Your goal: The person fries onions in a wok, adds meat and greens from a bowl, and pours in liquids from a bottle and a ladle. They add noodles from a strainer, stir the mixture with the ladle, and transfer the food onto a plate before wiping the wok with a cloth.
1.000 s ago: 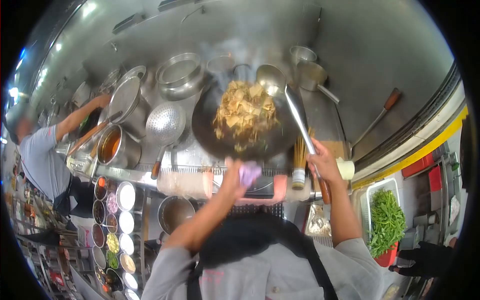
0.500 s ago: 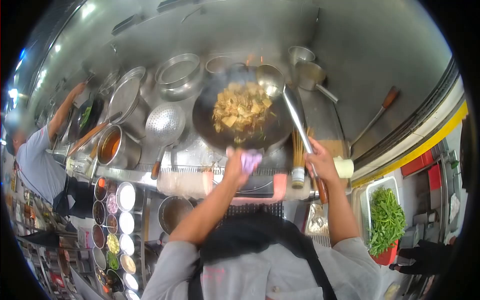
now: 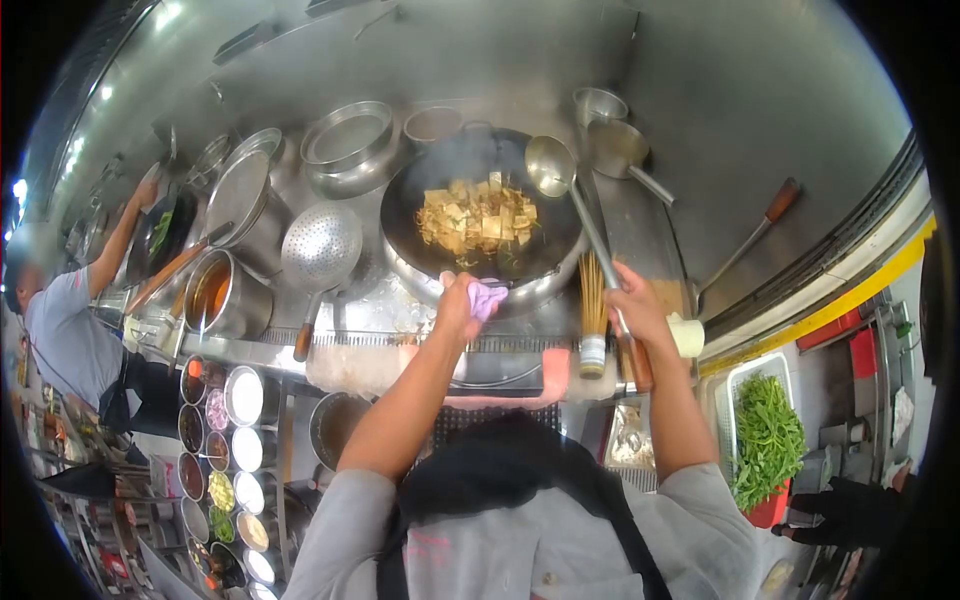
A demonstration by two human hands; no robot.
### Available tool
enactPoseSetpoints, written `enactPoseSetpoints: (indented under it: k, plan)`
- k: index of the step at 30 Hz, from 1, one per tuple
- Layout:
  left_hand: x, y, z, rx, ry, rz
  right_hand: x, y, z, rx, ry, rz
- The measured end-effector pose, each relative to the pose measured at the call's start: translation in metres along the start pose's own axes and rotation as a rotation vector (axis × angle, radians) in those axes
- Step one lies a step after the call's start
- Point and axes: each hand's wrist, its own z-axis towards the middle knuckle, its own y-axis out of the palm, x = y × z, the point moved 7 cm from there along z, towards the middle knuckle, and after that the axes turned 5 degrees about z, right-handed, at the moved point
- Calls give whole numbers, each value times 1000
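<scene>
Steel surfaces fill a busy kitchen line seen from above the cook's head. Centre frame, a dark wok [image 3: 480, 215] sits on its burner ring, holding pale cubes of food [image 3: 475, 215] with flecks of green; faint steam rises off it. The cook's left hand [image 3: 458, 305] is closed on the wok's near rim through a folded purple cloth [image 3: 487, 297]. The right hand [image 3: 635, 305] is wrapped around the long handle of a ladle [image 3: 550, 165], whose steel bowl rests at the wok's right edge, just above the food. The wok looks heavy, rigid and hot, so the cloth-covered near rim seems the sensible place to grip it; the cubes look soft and likely to break if pushed hard. The ladle appears stiff and light, best held low on its wooden end. Left of the wok lie a perforated skimmer [image 3: 320, 245], a pot of orange liquid [image 3: 210, 295] and stacked steel bowls [image 3: 348, 145]. Small seasoning bowls [image 3: 235, 440] line the lower left, and a tray of leafy greens [image 3: 765, 440] sits lower right. At far left, another person [image 3: 70, 320] in grey reaches towards a second wok.
</scene>
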Motion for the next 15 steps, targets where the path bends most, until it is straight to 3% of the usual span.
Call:
enactPoseSetpoints:
  k: [2, 7, 10, 12, 13, 15]
  plan:
    - [-12, -11, 23, -19, -13, 7, 7, 3, 20, 45, -30, -80]
    - [-22, -17, 42, -66, -62, -11, 30, 14, 72, 196, -240, -630]
    - [-23, -17, 42, -43, -93, -9, 37, 31, 83, 128, -257, -722]
    - [-23, -17, 44, -58, -95, -9, 38, 36, 81, -24, 18, -419]
    - [-24, -18, 44, -64, -97, -8, 43, 38, 88, -36, 12, -273]
    - [-23, -17, 44, -78, -104, -10, 31, 43, 101, 17, -65, -365]
